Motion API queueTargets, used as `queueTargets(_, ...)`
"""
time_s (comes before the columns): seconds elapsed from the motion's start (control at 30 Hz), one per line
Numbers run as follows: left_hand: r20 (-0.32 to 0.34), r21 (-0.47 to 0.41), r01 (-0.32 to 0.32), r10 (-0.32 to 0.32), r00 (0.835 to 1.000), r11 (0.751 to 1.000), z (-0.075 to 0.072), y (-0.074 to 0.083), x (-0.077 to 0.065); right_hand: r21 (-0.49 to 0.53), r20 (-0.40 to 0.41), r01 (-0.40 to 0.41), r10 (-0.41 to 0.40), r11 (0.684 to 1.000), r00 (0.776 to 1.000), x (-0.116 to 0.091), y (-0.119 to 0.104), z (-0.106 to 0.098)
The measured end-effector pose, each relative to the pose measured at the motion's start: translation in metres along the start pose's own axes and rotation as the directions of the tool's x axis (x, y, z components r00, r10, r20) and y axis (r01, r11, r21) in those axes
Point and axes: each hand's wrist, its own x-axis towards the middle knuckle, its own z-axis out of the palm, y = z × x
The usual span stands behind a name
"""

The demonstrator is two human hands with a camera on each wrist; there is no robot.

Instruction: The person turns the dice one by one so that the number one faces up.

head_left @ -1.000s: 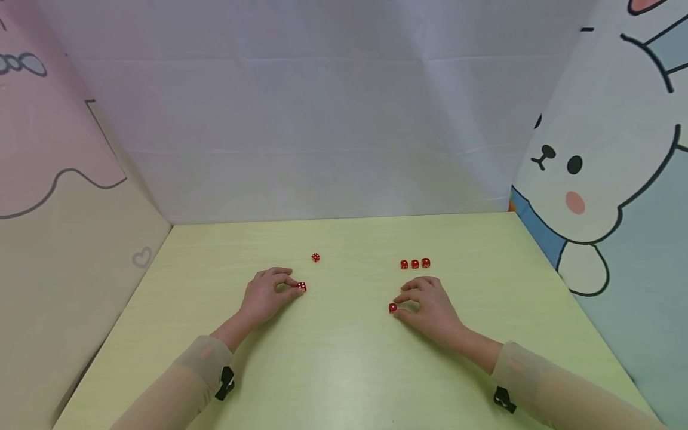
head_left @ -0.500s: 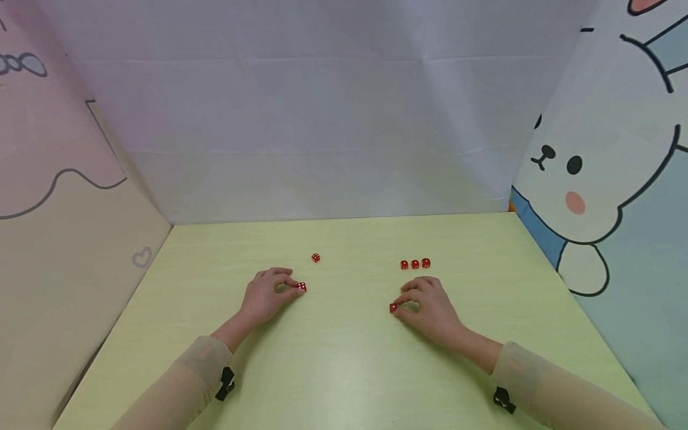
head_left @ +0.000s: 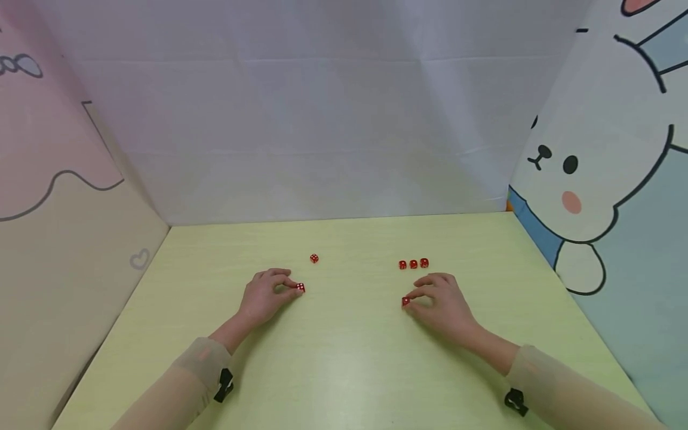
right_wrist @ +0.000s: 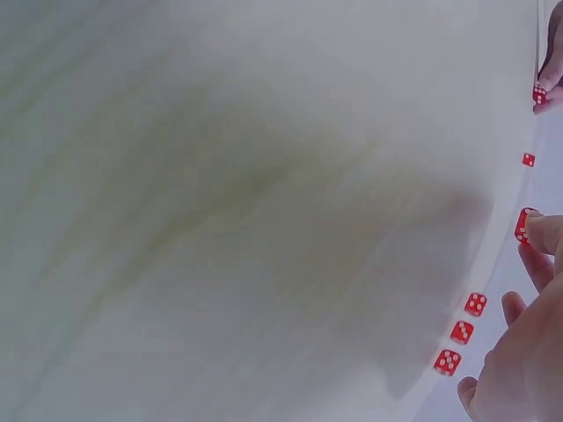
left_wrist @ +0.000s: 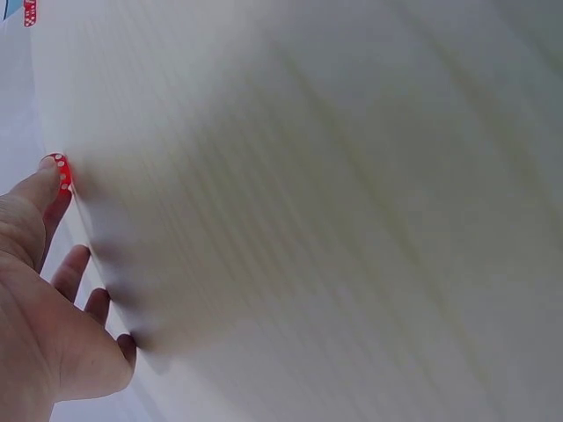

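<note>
Between thumb and fingertips, my left hand (head_left: 267, 297) pinches a red die (head_left: 300, 288) with white dots, left of the table's middle. My right hand (head_left: 445, 307) pinches another red die (head_left: 405, 301) by its edge, right of the middle. Behind the left hand, a single red die (head_left: 314, 258) lies on the table. A short row of three red dice, with its left die (head_left: 402, 264), middle die (head_left: 413, 264) and right die (head_left: 424, 263), sits just beyond the right hand. In the right wrist view the held die (right_wrist: 524, 226) is partly covered by the thumb.
The pale yellow-green table (head_left: 344, 364) is bounded by a white cloth wall (head_left: 333, 119) at the back. Side panels printed with cartoons stand at left and right, the right one bearing a rabbit (head_left: 591, 149).
My right hand has shifted right and a little away from me, carrying its die nearer the row of three. The left hand keeps its place with its die.
</note>
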Motion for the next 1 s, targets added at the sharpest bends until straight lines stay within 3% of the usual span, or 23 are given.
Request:
queueTargets(0.6,-0.001,-0.004,0.007,-0.007,1.000,1.000,0.002,-0.003,0.000,-0.036,-0.091,-0.027,0.024,0.999,0.996,0.008,0.037,-0.041)
queueTargets(1.0,-0.002,-0.004,-0.003,0.003,1.000,1.000,0.004,-0.005,0.000,-0.077,-0.114,-0.016,0.007,0.997,0.993,0.025,0.058,-0.051)
